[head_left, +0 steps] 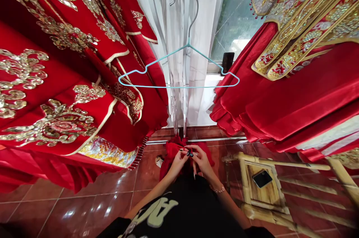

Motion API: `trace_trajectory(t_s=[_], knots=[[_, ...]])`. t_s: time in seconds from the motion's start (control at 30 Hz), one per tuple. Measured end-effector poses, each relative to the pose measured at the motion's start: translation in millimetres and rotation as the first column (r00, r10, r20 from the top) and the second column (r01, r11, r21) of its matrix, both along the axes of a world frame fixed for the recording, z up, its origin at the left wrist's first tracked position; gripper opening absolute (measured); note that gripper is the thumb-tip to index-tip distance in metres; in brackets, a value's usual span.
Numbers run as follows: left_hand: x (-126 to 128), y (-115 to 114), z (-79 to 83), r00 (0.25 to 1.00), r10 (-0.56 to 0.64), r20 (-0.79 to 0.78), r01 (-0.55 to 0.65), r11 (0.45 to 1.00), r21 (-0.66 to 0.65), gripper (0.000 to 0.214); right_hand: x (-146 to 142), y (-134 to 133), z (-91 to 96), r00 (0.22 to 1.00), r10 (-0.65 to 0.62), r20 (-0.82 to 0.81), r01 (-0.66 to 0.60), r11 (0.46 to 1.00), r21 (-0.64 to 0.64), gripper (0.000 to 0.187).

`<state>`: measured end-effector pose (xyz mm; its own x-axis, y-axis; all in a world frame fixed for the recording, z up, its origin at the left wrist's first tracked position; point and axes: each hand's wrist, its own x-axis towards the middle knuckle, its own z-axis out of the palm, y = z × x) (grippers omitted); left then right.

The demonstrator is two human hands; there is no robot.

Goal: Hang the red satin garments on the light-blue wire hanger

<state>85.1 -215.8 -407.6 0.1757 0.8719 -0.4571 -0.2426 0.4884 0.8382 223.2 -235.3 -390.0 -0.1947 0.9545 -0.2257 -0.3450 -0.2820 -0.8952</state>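
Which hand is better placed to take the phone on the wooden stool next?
Probably the right hand: the wooden stool and its phone are on that side. The left hand is farther away, beyond the red cloth that both hands hold.

your left hand point(177, 166) and right hand point(201, 162) make two, both on one red cloth point(171, 153). you can count one light-blue wire hanger point(179, 87) and two red robes with gold embroidery point(56, 81) point(297, 96), one on each side of you. there are also two black phones point(228, 62) point(262, 178) and one bamboo stool point(260, 163).
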Motion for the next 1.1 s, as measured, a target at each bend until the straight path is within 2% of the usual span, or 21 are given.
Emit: trace_trajectory(t_s=[0.1,0.2,0.3,0.37,0.47,0.53,0.6,0.7,0.77,0.83,0.9,0.93,1.0,1.1], knots=[[1,-6,2.9,0.999,0.043,0.001,-0.043,0.999,-0.025,0.061,4,-1,0.6,0.999,0.023,0.046,-0.024,1.000,0.020,0.046],[-4,-4,8.6,0.990,0.138,0.016,-0.138,0.990,-0.015,0.056,8,-3,4.7,0.998,0.007,0.063,-0.008,1.000,0.019,0.046],[-19,6,20.1,0.976,0.215,0.039,-0.216,0.976,0.024,0.048,21,1,14.9,0.993,-0.093,0.076,0.090,0.995,0.043,0.044],[-35,14,32.4,0.962,0.268,0.048,-0.270,0.961,0.055,0.045,38,8,23.1,0.960,-0.254,0.115,0.246,0.966,0.081,0.040],[-59,22,57.3,0.936,0.345,0.066,-0.350,0.932,0.098,0.043,73,23,29.7,0.855,-0.478,0.200,0.454,0.877,0.155,0.036],[-70,23,76.1,0.936,0.343,0.084,-0.352,0.925,0.144,0.042,97,31,26.8,0.798,-0.540,0.267,0.502,0.841,0.201,0.035],[-74,22,94.1,0.938,0.331,0.102,-0.346,0.917,0.199,0.041,116,36,17.9,0.745,-0.561,0.361,0.507,0.828,0.241,0.033],[-71,16,115.2,0.934,0.337,0.117,-0.356,0.900,0.251,0.040,132,36,-2.6,0.605,-0.569,0.558,0.474,0.820,0.321,0.029],[-65,11,124.8,0.952,0.285,0.112,-0.305,0.911,0.278,0.040,134,33,-18.4,0.438,-0.555,0.708,0.421,0.822,0.384,0.030],[-60,3,132.0,0.978,0.179,0.105,-0.203,0.930,0.305,0.043,128,29,-35.3,0.231,-0.508,0.830,0.353,0.838,0.415,0.038],[-56,-6,138.1,0.991,0.073,0.108,-0.104,0.941,0.321,0.047,115,26,-53.8,0.096,-0.404,0.910,0.233,0.898,0.374,0.045],[-54,-10,140.9,0.993,0.034,0.112,-0.069,0.942,0.328,0.050,107,26,-63.7,0.071,-0.344,0.936,0.160,0.931,0.329,0.046],[-52,-17,145.6,0.994,-0.010,0.110,-0.028,0.940,0.340,0.056,91,26,-84.5,0.084,-0.231,0.969,0.009,0.973,0.231,0.043],[-53,-24,150.0,0.994,-0.021,0.106,-0.017,0.937,0.348,0.062,72,27,-114.6,0.103,-0.119,0.988,-0.086,0.988,0.128,0.035]])
